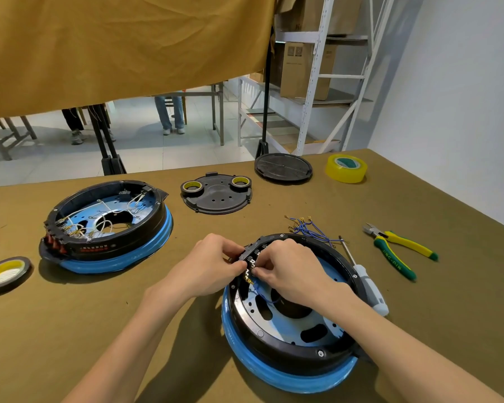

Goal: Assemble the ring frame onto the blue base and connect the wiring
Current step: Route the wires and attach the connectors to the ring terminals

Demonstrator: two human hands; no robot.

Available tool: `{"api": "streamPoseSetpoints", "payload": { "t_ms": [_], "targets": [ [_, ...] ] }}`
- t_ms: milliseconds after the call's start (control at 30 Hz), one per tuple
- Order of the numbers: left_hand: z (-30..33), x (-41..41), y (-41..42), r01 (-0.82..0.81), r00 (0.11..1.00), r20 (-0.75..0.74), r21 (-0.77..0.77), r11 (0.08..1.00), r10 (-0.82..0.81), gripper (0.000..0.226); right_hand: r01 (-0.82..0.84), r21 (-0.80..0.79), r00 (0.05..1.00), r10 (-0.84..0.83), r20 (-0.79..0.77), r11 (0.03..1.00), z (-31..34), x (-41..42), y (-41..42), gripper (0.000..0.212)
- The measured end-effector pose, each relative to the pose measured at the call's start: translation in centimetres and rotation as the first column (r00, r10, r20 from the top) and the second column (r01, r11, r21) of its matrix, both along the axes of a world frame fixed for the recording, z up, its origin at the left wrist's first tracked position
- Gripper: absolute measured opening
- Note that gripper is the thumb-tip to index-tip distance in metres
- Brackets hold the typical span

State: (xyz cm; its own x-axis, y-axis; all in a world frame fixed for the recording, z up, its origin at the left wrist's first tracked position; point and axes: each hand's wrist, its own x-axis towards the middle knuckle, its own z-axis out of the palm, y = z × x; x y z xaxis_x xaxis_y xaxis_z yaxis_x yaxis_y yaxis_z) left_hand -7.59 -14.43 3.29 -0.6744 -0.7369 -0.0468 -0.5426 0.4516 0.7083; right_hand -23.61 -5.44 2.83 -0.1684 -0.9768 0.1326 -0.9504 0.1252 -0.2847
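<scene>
Black ring frame (285,349): left hand (213,264) and right hand (288,271) pinch its terminals.

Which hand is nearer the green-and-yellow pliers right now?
Right. The right hand works at the switch block on the ring frame, with the pliers off to its right. The left hand grips the same block from the far side, farther from them.

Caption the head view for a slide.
Both hands, left and right, pinch terminals on the black ring frame atop the blue base.
</scene>
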Motion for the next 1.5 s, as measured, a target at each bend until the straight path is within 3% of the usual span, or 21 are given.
{"api": "streamPoseSetpoints", "payload": {
  "t_ms": [133,633,1500],
  "targets": [
    [0.12,0.05,-0.20,-0.005,0.999,0.035,-0.010,1.000,0.005,0.041,0.026,0.017,1.000,-0.026,0.005,1.000,-0.10,0.32,-0.31,0.019],
    [-0.01,0.01,-0.08,-0.016,0.998,0.059,-0.038,0.999,0.019,0.042,-0.040,0.039,0.998,0.038,0.046,0.998,0.54,-0.31,0.06,0.013],
    [0.21,0.10,0.02,-0.003,0.998,0.062,-0.034,0.999,0.005,0.042,-0.013,0.041,0.994,0.008,0.109,0.999,-0.11,-0.21,0.15,0.014]
  ]
}}
